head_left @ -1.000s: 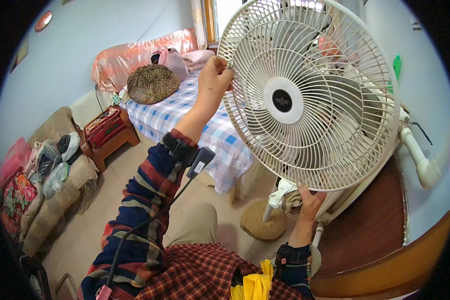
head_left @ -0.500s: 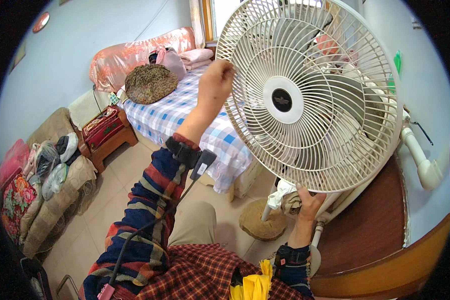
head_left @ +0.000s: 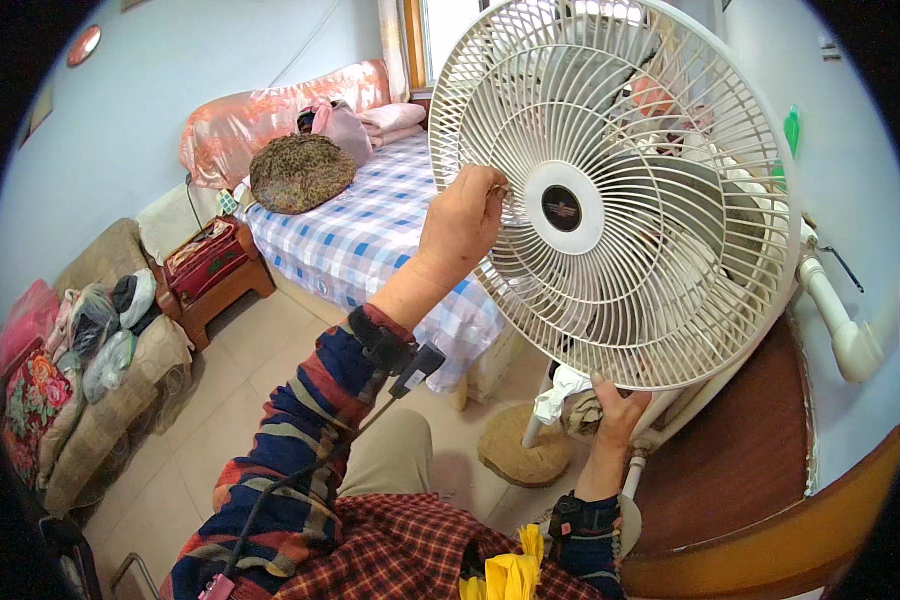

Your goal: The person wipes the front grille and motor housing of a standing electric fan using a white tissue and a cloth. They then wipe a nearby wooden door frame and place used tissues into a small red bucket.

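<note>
A large off-white electric fan point(head_left: 565, 207) with a round wire grille fills the right middle, its blades showing behind the bars. My left hand point(head_left: 462, 222) is at the grille just left of the hub, thumb and fingers pinched together. Whatever lies between those fingertips is too small to make out. Lower down, my right hand point(head_left: 618, 408) grips the bottom rim of the fan, thumb up against its front; its other fingers are hidden. Beside that hand are a crumpled grey-brown cloth point(head_left: 582, 411) and a crumpled white piece of wrapping point(head_left: 560, 392).
A brown round base point(head_left: 523, 448) with a pale pole stands on the floor below the fan. Behind is a bed point(head_left: 370, 225) with a checked sheet. Bagged clothes point(head_left: 95, 330) lie on a couch at left. White pipe point(head_left: 840, 325) runs along the right wall.
My left hand has moved right and down, from the grille's left edge toward the hub. The fan has shifted very slightly; my right hand keeps its place at the rim.
</note>
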A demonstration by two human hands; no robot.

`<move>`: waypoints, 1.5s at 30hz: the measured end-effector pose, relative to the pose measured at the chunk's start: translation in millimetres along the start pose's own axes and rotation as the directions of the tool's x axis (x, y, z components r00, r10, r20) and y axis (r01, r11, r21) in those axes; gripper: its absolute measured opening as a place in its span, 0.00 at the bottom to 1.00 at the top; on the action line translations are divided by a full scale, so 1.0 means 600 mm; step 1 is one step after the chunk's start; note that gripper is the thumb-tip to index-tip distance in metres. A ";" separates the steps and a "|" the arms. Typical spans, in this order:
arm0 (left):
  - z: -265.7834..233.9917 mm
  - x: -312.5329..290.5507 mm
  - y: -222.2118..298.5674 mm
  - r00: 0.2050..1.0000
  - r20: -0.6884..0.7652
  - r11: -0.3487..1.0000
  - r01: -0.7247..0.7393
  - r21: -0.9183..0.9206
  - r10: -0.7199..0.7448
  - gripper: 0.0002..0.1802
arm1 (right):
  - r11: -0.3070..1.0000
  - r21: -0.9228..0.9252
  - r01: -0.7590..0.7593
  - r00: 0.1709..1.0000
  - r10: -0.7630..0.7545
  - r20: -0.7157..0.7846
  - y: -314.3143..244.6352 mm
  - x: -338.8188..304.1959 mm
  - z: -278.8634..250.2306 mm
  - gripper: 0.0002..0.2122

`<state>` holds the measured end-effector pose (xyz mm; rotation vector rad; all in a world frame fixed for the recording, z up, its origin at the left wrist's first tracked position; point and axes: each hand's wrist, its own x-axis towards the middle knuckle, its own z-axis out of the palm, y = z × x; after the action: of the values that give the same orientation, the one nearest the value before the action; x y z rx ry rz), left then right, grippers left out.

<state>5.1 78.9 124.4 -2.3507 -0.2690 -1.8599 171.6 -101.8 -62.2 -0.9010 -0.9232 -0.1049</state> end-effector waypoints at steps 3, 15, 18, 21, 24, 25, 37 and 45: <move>0.005 -0.015 0.026 0.997 -0.033 0.998 -0.067 0.010 0.067 0.08 | 0.998 0.014 -0.057 0.998 0.057 0.004 -0.007 0.003 0.000 0.24; -0.003 0.021 -0.010 0.960 -0.119 0.961 0.234 -0.148 -0.252 0.06 | 0.981 0.149 -0.121 0.992 0.124 -0.016 -0.024 0.005 0.008 0.24; -0.002 0.029 -0.015 0.950 -0.141 0.955 0.257 -0.149 -0.278 0.06 | 0.987 0.116 -0.114 0.993 0.112 0.025 -0.018 0.003 0.003 0.25; -0.002 0.022 -0.010 0.976 -0.152 0.987 0.151 -0.045 -0.156 0.06 | 0.985 0.107 -0.133 0.989 0.125 0.072 -0.017 0.001 0.000 0.29; -0.003 0.016 -0.006 0.998 -0.047 0.994 -0.042 -0.098 0.038 0.05 | 0.976 0.176 -0.125 0.991 0.132 -0.024 -0.021 0.001 0.003 0.22; -0.004 0.017 -0.006 0.999 -0.037 0.997 -0.010 -0.079 0.007 0.05 | 0.975 0.180 -0.129 0.991 0.135 -0.022 -0.024 0.003 0.004 0.23; -0.005 0.017 0.017 0.916 0.023 0.889 0.394 -0.233 -0.400 0.05 | 0.978 0.160 -0.135 0.991 0.134 0.022 -0.024 0.008 0.007 0.24; -0.006 -0.007 0.021 0.882 0.157 0.723 0.457 -0.519 -0.445 0.04 | 0.979 0.169 -0.117 0.993 0.119 0.001 -0.012 0.005 0.001 0.25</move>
<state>3.7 65.4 121.2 -2.8826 -0.3910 -2.3998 170.0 -105.1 -55.4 -0.7954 -0.8549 0.0704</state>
